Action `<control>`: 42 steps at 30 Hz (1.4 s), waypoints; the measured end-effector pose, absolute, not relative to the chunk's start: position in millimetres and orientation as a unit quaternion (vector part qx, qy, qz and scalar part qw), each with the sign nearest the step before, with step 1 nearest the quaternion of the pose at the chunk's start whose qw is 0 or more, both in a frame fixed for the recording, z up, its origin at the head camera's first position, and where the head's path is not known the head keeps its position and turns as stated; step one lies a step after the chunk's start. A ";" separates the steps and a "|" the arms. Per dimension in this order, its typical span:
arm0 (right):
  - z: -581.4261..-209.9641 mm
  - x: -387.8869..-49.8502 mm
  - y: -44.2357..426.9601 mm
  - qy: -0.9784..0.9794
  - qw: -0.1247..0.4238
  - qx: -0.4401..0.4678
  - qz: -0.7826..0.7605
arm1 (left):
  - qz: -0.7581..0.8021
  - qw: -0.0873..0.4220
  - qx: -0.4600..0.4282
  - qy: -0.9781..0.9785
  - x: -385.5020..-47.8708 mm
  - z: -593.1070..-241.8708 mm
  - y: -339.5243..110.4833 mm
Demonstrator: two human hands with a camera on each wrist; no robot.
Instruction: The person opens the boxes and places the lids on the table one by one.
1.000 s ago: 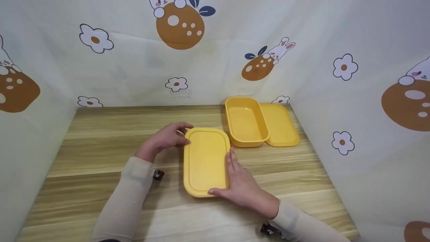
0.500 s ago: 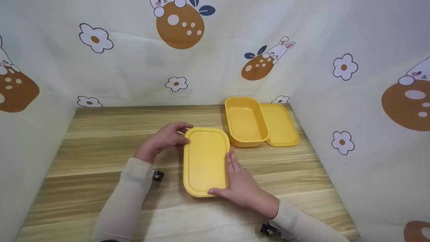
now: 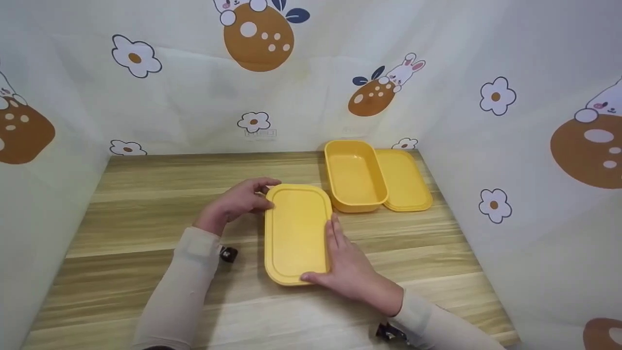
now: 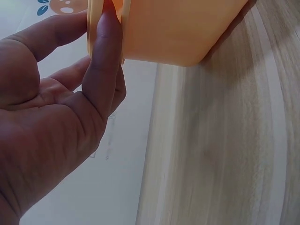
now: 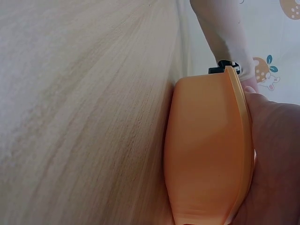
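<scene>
A yellow lunch box (image 5: pixel 201 145) stands on the wooden table under its yellow lid (image 3: pixel 299 233). At the lid's far left corner, my left hand (image 3: pixel 238 200) pinches the edge. In the left wrist view, one finger (image 4: pixel 107 51) reaches into a gap between the lid and the box rim. My right hand (image 3: pixel 352 270) rests along the right side, its fingers fairly straight against the rim and its thumb on the lid's near edge. The box's contents are hidden.
Behind and to the right stands an uncovered yellow lunch box (image 3: pixel 357 177), with nothing visible inside. Beside it lies another yellow lid (image 3: pixel 407 180) on the wooden table (image 3: pixel 160 180). Pale patterned sheets (image 3: pixel 194 82) enclose the back and sides.
</scene>
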State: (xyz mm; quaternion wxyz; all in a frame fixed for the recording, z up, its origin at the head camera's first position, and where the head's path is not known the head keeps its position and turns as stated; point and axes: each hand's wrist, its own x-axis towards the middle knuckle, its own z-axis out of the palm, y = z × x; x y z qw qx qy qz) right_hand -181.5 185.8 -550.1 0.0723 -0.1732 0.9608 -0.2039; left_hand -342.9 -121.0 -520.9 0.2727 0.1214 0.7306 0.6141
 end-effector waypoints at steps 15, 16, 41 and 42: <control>-550.0 -181.1 185.7 0.959 0.064 -0.182 -0.209 | 0.617 0.283 0.122 0.724 -346.7 -523.2 -122.9; -549.9 -181.1 185.5 0.959 0.065 -0.182 -0.208 | 0.616 0.284 0.123 0.724 -346.6 -523.0 -123.1; -547.3 -183.1 191.2 0.956 0.070 -0.176 -0.226 | 0.687 0.300 0.154 0.644 -342.7 -532.1 -129.5; -546.8 -182.6 191.3 0.955 0.069 -0.176 -0.228 | 0.691 0.299 0.153 0.640 -342.6 -532.2 -130.3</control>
